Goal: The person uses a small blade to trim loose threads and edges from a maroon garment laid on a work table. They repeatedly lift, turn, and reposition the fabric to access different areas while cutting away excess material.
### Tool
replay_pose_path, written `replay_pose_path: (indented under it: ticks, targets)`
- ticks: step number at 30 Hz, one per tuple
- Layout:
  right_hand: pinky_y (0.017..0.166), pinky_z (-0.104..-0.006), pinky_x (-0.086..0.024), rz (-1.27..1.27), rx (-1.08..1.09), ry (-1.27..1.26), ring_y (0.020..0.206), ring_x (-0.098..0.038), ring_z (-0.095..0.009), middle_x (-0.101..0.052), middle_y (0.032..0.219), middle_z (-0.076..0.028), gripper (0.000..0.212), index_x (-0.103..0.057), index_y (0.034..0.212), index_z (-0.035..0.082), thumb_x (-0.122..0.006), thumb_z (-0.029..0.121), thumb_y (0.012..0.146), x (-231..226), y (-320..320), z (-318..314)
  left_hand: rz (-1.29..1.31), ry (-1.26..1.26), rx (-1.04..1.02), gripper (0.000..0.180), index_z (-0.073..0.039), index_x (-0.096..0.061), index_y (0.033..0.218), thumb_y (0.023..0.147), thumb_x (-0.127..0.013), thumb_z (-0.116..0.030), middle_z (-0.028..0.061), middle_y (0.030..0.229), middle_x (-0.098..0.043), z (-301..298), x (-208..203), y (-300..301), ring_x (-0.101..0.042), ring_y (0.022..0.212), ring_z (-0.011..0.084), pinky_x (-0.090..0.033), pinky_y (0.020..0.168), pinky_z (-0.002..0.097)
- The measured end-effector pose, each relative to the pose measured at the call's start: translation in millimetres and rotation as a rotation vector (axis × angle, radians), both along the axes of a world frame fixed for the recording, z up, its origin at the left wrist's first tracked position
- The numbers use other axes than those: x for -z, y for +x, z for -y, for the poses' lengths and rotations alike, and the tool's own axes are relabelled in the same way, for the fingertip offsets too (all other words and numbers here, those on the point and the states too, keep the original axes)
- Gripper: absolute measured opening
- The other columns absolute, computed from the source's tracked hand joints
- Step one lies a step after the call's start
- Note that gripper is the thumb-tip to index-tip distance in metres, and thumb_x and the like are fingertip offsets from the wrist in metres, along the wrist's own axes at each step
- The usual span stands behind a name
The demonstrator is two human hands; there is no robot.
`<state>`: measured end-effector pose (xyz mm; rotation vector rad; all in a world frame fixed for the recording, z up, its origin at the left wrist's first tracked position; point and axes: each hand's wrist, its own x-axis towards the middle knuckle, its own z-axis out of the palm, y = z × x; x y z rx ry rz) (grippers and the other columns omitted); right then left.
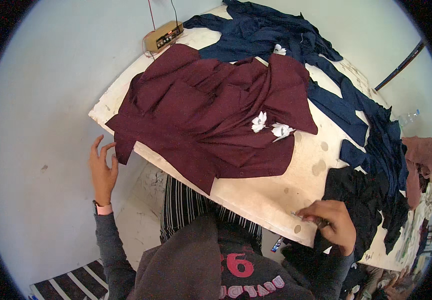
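A maroon garment (191,110) with a collar-like corner and folds lies spread over the pale table (296,187), its near edge hanging over the front. Two white flower-shaped pieces (271,127) rest on its right part. My left hand (103,165) is raised just off the table's left corner, next to the garment's hanging corner. Its fingers are curved and apart, with nothing in them. Over the table's front right edge, my right hand (333,222) has its fingers pinched together. A tiny shiny tip shows at the fingertips, too small to name.
Dark blue garments (271,32) cover the far and right side of the table. A black cloth (351,200) lies right of my right hand. At the far left corner is a tan box with wires (164,36). A clear bottle (410,117) stands at the right wall.
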<state>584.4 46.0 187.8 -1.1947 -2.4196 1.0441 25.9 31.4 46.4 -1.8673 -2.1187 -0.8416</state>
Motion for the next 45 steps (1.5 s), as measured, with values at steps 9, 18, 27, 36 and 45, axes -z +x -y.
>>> replay_pose_path:
  ticks: [9, 18, 27, 36, 45]
  targets:
    - [0.080, -0.0304, -0.053, -0.213, 0.299, 0.092, 0.087, -0.067, -0.018, -0.072, 0.095, -0.010, 0.023, -0.074, 0.112, 0.003, -0.074, 0.008, 0.090, 79.5, -16.4, -137.4, 0.279, -0.055, 0.426, 0.041, -0.006, -0.060, 0.131, 0.092, -0.071, -0.016, 0.0185, 0.146, -0.050, -38.6, -5.0, 142.4, -0.052, 0.132, 0.0400, -0.043, 0.109, 0.0474]
    - [0.095, -0.0438, -0.056, -0.057, 0.275, 0.655, 0.116, -0.066, -0.035, -0.061, 0.143, -0.007, 0.073, -0.058, 0.141, 0.025, -0.062, -0.003, 0.074, 137.5, -73.0, -260.8, 0.356, -0.182, 0.481, 0.049, -0.008, -0.054, 0.142, 0.098, -0.065, -0.024, 0.0199, 0.147, -0.049, -35.7, 24.1, 187.4, -0.049, 0.135, 0.0414, -0.040, 0.113, 0.0500]
    - [0.067, -0.0454, -0.055, 0.343, 0.274, 0.912, 0.077, -0.069, -0.033, -0.067, 0.120, -0.005, 0.039, -0.066, 0.114, 0.016, -0.071, 0.007, 0.076, 92.1, -3.4, -206.1, 0.180, -0.255, 0.448, 0.060, -0.004, -0.045, 0.149, 0.098, -0.065, -0.026, 0.0206, 0.144, -0.052, -16.9, 33.5, 177.0, -0.048, 0.138, 0.0391, -0.035, 0.117, 0.0535]
    - [0.087, -0.0387, -0.057, 0.381, 0.064, -0.347, 0.096, -0.073, -0.030, -0.075, 0.099, -0.008, 0.042, -0.077, 0.114, 0.015, -0.073, 0.003, 0.074, 30.1, 57.9, 18.2, 0.294, -0.341, 0.578, 0.067, -0.009, -0.049, 0.149, 0.091, -0.073, -0.031, 0.0142, 0.122, -0.060, -14.2, 18.8, 178.1, -0.058, 0.112, 0.0349, -0.045, 0.099, 0.0491]
    - [0.078, -0.0455, -0.056, 0.167, 0.399, 0.038, 0.088, -0.071, -0.036, -0.073, 0.092, -0.013, 0.037, -0.073, 0.118, 0.012, -0.076, 0.016, 0.081, 59.3, -17.6, -107.8, 0.233, -0.265, 0.592, 0.037, -0.014, -0.070, 0.121, 0.087, -0.078, -0.027, 0.0120, 0.112, -0.059, -16.5, 17.7, 173.6, -0.058, 0.105, 0.0337, -0.047, 0.090, 0.0469]
